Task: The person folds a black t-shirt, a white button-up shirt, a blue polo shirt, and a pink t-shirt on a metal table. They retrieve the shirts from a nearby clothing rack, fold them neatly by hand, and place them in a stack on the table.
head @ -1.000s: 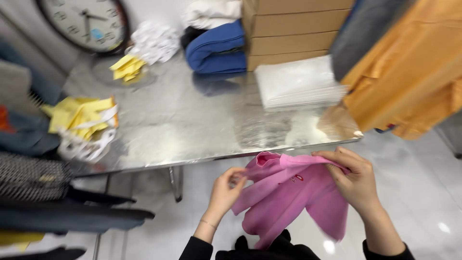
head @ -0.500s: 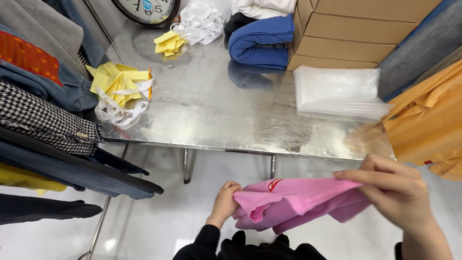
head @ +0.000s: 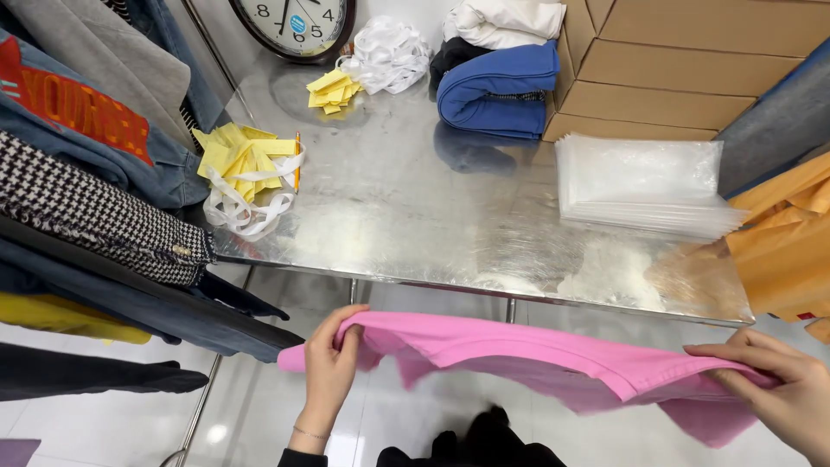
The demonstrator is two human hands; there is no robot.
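My left fingers [head: 344,339] are curled and pinching one end of the pink garment [head: 519,350]; thumb under, the rest folded over the top edge. My left hand [head: 330,367] has a thin bracelet at the wrist. My right hand [head: 778,389] holds the other end, its fingers [head: 735,353] laid long and close together along the fabric, pressing it against the thumb below. The garment is stretched flat between both hands, in the air just off the near edge of the surface [head: 415,207], above the pale tiled floor [head: 259,406].

On the surface, which is shiny metal: a stack of clear plastic bags [head: 640,182] toward the right edge, with cardboard boxes [head: 683,69] behind it at the far right corner. A folded blue garment [head: 497,86] touches the boxes on their left, white cloth [head: 501,19] piled on top of it. A wall clock [head: 294,24] leans at the far edge, a heap of white strips [head: 385,54] just beside it and small yellow tags [head: 328,88] in front. More yellow tags with white ribbon [head: 246,186] lie near the left edge.

Left of the surface hang clothes: a denim jacket [head: 95,130], a houndstooth coat [head: 95,216]. An orange garment [head: 782,242] hangs over the right edge.
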